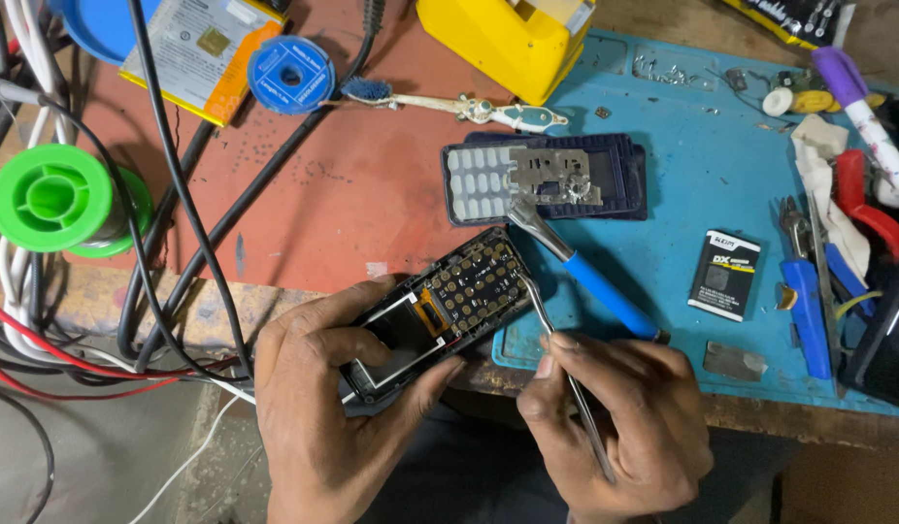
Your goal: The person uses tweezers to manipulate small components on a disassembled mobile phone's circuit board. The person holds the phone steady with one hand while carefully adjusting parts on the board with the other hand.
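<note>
The step in hand appears to be probing the bared circuit board of a dismantled keypad phone.

At 9 o'clock of the scene a green plastic spool (51,197) lies among black, white and red cables (178,223). These are well apart from the work.

The left hand (318,408) sits at 7 o'clock, palm toward the camera. Its fingers are closed around the opened black phone body with gold-dotted keypad board and small blank screen (440,311). The thumb presses one long edge and the fingertips the opposite edge. The phone body is held tilted, above the table edge, at the centre of the scene.

The right hand (619,422) sits at 5 o'clock, curled shut in a pinch on slim metal tweezers (566,369). The tips of the tweezers touch the right edge of the board.

At 12 o'clock from the phone body, the dark blue phone housing with pale key pad (547,180) lies on the blue work mat (702,165). A blue-handled metal tool (585,277) rests between them. A black rectangular battery (724,275) lies at 3 o'clock.

The next move likely calls for a steady left grip and fine tip control, since the contacts are closely spaced.
</note>
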